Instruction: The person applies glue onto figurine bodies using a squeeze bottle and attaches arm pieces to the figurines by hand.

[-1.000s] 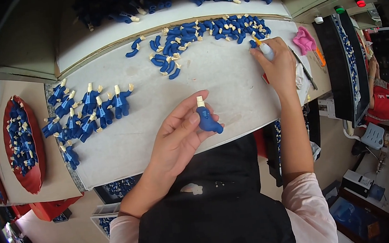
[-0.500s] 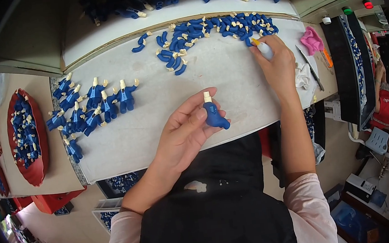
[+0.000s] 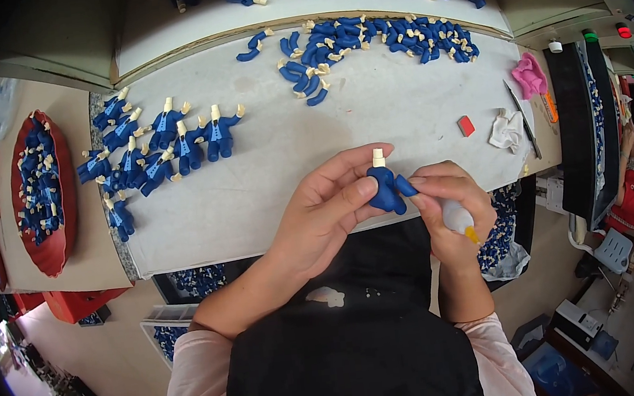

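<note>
Mid-frame: left hand [image 3: 323, 217] closed around blue torso [image 3: 383, 190]; right hand [image 3: 442, 237] pinches blue limb [image 3: 405, 185], tucks squeeze bottle [image 3: 456, 217]; loose tuck could drop it.

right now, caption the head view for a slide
Left hand holds a blue figure; right hand holds a blue piece and yellow-tipped bottle.

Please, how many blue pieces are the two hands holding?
2. One blue body with a cream neck is in the left hand; one smaller blue piece is in the right hand. More may be hidden behind the fingers.
</note>
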Demonstrator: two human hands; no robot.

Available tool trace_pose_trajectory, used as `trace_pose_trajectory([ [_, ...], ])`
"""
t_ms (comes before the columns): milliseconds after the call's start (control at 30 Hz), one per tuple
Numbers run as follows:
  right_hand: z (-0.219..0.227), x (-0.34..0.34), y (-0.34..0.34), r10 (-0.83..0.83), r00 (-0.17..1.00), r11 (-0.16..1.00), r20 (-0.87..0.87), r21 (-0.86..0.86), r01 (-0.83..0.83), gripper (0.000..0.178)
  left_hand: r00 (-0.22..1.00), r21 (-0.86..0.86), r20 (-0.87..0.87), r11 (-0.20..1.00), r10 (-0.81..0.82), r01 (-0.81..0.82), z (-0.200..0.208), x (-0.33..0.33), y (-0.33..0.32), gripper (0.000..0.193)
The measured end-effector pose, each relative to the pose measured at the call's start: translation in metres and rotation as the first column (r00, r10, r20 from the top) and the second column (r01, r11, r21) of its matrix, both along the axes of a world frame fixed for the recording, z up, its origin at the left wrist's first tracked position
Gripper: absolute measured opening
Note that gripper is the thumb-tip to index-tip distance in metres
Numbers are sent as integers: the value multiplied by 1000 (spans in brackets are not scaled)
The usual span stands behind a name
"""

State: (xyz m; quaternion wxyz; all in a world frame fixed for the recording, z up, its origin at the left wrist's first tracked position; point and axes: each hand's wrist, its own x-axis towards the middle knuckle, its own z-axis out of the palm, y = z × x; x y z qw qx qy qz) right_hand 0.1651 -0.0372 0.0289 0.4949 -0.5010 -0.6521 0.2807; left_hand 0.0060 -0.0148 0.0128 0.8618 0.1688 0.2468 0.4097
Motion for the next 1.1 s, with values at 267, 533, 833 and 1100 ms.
trace_pose_trajectory([
  [267,-5,-5,-4,-57,998,995,7,86,56,19,1000,30,-7,999,-22,22,3,1,-1,33],
  [533,-2,-7,-8,-80,987,984,138,167,57,23,999,63,-23,998,-30,31,3,1,-5,33],
  [833,1,-3,-2,-23,971,971,238,237,-35,29,993,86,-113,996,-22,32,2,1,-3,30],
  [1100,7,-5,9,2,971,956,241,284,-73,28,989,124,-145,992,22,-4,6,-2,5,31],
])
